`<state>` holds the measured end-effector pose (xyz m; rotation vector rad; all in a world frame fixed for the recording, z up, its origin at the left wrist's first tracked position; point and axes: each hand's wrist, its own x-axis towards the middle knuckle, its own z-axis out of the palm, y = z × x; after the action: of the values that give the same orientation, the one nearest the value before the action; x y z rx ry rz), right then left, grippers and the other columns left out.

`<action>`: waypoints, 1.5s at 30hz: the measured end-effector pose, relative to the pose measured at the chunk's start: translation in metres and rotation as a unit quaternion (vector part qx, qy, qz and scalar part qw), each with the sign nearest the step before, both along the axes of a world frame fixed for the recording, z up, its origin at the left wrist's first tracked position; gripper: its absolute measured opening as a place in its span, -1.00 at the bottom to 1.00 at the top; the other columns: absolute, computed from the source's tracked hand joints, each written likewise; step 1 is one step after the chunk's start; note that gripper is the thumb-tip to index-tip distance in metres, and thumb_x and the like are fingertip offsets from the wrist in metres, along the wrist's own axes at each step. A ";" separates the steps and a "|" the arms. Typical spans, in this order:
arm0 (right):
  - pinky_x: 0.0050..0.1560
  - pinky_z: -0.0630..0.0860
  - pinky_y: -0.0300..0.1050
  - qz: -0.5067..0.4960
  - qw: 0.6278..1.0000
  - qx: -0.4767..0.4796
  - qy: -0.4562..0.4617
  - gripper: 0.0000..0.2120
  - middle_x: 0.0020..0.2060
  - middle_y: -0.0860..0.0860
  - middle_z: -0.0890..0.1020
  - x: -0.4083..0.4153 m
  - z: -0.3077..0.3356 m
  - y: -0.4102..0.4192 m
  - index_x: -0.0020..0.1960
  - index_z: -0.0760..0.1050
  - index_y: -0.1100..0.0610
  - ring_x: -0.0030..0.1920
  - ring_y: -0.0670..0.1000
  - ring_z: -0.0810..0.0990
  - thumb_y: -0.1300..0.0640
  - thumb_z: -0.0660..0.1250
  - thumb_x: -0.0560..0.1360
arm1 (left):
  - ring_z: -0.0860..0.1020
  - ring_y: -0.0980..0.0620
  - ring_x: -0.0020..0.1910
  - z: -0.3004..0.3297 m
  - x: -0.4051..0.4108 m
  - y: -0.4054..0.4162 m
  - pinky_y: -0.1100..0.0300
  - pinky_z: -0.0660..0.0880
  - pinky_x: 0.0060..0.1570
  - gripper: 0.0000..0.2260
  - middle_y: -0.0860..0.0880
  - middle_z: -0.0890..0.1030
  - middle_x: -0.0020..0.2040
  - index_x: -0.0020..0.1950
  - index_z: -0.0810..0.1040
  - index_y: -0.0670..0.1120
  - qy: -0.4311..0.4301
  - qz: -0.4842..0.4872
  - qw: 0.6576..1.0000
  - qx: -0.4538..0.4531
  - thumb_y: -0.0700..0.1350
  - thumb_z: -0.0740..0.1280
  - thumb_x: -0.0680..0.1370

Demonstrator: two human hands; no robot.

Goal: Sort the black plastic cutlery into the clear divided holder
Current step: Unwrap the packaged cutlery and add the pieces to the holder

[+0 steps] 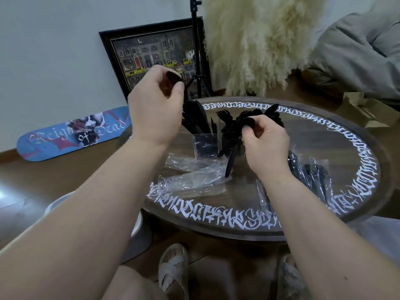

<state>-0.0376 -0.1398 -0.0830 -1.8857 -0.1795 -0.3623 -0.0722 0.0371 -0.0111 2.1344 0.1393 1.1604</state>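
The clear divided holder (205, 146) stands at the middle of the round table (324, 135), with black knives in its left section and black forks (225, 118) in its right. My left hand (155, 105) is raised above the holder's left side and pinches a black piece of cutlery (173, 77) by its top end. My right hand (264, 146) hovers in front of the holder's right side and grips black cutlery (232, 156), one handle hanging down toward the table.
Empty clear plastic wrappers (194, 178) lie in front of the holder. Wrapped black cutlery packs (311, 174) lie right of my right hand. Beyond the table are a skateboard deck (71, 133), a framed picture (155, 57), a tripod (198, 61) and pampas grass (255, 46).
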 end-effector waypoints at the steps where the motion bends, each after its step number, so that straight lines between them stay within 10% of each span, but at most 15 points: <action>1: -0.22 0.40 -0.42 -0.004 1.000 0.004 -0.006 -0.87 -0.28 -0.17 0.60 0.000 0.001 -0.001 -0.06 0.58 0.01 -0.22 -0.15 0.55 0.18 0.28 0.54 | 0.54 0.08 -0.17 0.001 0.005 0.001 0.08 0.53 -0.05 -0.92 0.14 0.54 -0.21 -0.07 0.57 -0.08 0.008 0.003 1.000 0.023 -0.13 0.31 0.48; 13: -0.18 0.45 -0.33 0.011 0.999 -0.049 -0.004 -0.86 -0.30 -0.19 0.59 0.004 -0.005 -0.004 -0.01 0.59 -0.01 -0.22 -0.14 0.56 0.18 0.30 0.53 | 0.55 -0.18 0.06 -0.065 0.046 -0.006 0.02 0.49 -0.07 -0.72 -0.10 0.64 0.08 0.33 0.46 0.00 0.278 0.015 0.932 0.233 -0.05 0.15 0.64; 19: -0.30 0.39 -0.45 0.034 0.997 -0.065 0.019 -0.85 -0.31 -0.18 0.59 0.007 -0.008 0.005 -0.01 0.59 -0.03 -0.28 -0.17 0.55 0.17 0.28 0.55 | 0.50 -0.14 -0.17 -0.077 0.049 -0.009 0.04 0.39 -0.25 -0.62 -0.16 0.63 -0.04 0.48 0.24 -0.01 0.312 -0.003 0.928 0.205 -0.11 0.13 0.65; 26: -0.28 0.41 -0.47 0.048 0.997 -0.061 0.026 -0.79 -0.30 -0.22 0.58 0.008 -0.012 0.010 0.08 0.61 -0.01 -0.33 -0.24 0.53 0.19 0.26 0.57 | 0.52 -0.02 0.06 -0.084 0.024 -0.008 0.12 0.45 0.05 -0.58 -0.04 0.41 0.31 0.42 0.36 -0.02 0.213 -0.035 0.969 0.122 -0.21 0.27 0.56; 38: -0.04 0.60 0.13 0.125 0.992 -0.016 0.012 -0.78 -0.20 -0.07 0.69 0.003 -0.014 0.008 -0.01 0.64 -0.07 -0.15 0.03 0.66 0.22 0.32 0.50 | 0.54 0.19 -0.20 -0.062 0.001 -0.028 0.39 0.44 -0.09 -0.84 0.15 0.60 -0.18 0.11 0.62 0.00 0.197 -0.163 0.963 0.079 -0.11 0.36 0.54; 45: -0.05 0.61 0.00 0.102 0.989 0.097 0.044 -0.72 -0.24 -0.01 0.66 -0.001 0.003 -0.007 -0.12 0.60 -0.07 -0.23 -0.03 0.65 0.28 0.28 0.56 | 0.51 0.23 -0.28 -0.030 0.006 -0.032 0.40 0.45 -0.13 -0.92 0.10 0.61 -0.21 -0.03 0.67 -0.09 0.102 -0.159 0.972 0.136 -0.15 0.40 0.50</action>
<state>-0.0383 -0.1463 -0.0803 -1.6703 -0.2655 -0.1506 -0.0659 0.0047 -0.0410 2.4034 -0.2786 0.8088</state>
